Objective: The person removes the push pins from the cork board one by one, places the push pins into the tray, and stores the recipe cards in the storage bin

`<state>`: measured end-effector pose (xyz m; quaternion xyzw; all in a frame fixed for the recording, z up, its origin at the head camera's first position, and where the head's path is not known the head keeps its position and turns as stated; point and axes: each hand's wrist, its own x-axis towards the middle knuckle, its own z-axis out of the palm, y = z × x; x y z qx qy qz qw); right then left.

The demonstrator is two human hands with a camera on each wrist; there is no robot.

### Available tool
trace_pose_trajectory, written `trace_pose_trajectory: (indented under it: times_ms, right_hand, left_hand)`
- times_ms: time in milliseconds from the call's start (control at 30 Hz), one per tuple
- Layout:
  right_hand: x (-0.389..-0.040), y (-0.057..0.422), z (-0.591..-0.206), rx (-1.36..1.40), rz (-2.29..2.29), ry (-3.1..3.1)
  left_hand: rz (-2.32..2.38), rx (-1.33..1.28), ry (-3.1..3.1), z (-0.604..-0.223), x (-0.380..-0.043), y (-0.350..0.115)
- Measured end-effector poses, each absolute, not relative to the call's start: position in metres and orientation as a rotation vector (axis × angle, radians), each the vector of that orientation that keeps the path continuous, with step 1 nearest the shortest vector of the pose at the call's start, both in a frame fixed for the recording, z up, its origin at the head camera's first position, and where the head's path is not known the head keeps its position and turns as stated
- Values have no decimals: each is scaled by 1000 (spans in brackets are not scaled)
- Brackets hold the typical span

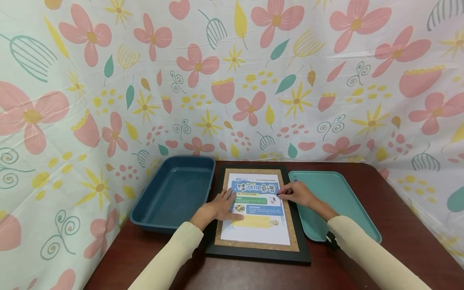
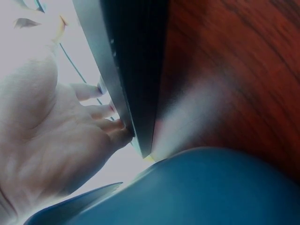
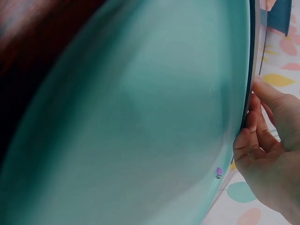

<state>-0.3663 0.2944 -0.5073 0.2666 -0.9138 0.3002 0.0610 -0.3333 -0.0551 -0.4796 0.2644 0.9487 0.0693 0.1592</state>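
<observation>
A printed sheet [image 1: 253, 237] with blue, green and yellow blocks lies on a cork board [image 1: 293, 217] with a black frame [image 1: 253, 255]. My left hand [image 1: 222, 205] rests spread over the sheet's left side; the left wrist view shows its palm side [image 2: 61, 131] beside the frame's edge. My right hand [image 1: 299, 194] has its fingers bent, thumb and fingertips together at the sheet's right edge, near the title. In the right wrist view the hand [image 3: 269, 154] is at the board's edge. Whatever its fingertips hold is too small or hidden to tell.
On the left stands a deep blue bin [image 1: 174, 197], close to the board. A shallow teal tray [image 1: 337, 201] lies on the right, with a small purple pin-like piece [image 3: 219, 172] near its far left corner. Flowered cloth [image 1: 232, 80] hangs behind the brown table [image 1: 246, 278].
</observation>
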Motion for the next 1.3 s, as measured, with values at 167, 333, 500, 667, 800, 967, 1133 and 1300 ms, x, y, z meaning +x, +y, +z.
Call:
trace_pose_trajectory:
  times_ms: [167, 333, 500, 667, 800, 967, 1133, 1300]
  right_hand:
    - [-366, 295, -509, 792, 901, -2765]
    - [-366, 295, -510, 773, 908, -2774]
    - [-368, 295, -511, 777, 917, -2777]
    - [-368, 296, -510, 782, 913, -2785]
    - [-368, 296, -510, 781, 912, -2792]
    - [-369, 296, -510, 780, 925, -2788]
    - [-369, 296, -511, 787, 921, -2779]
    - [-370, 297, -513, 795, 920, -2778]
  left_hand:
    - [186, 753, 2715, -481, -333, -54]
    - [189, 749, 2718, -482, -333, -55]
    - [194, 749, 2715, -481, -333, -55]
    - [198, 752, 2712, -481, -333, -55]
    - [193, 751, 2713, -481, -333, -55]
    - [191, 755, 2715, -481, -334, -55]
    - [194, 757, 2716, -480, -334, -55]
    - [191, 761, 2717, -481, -334, -54]
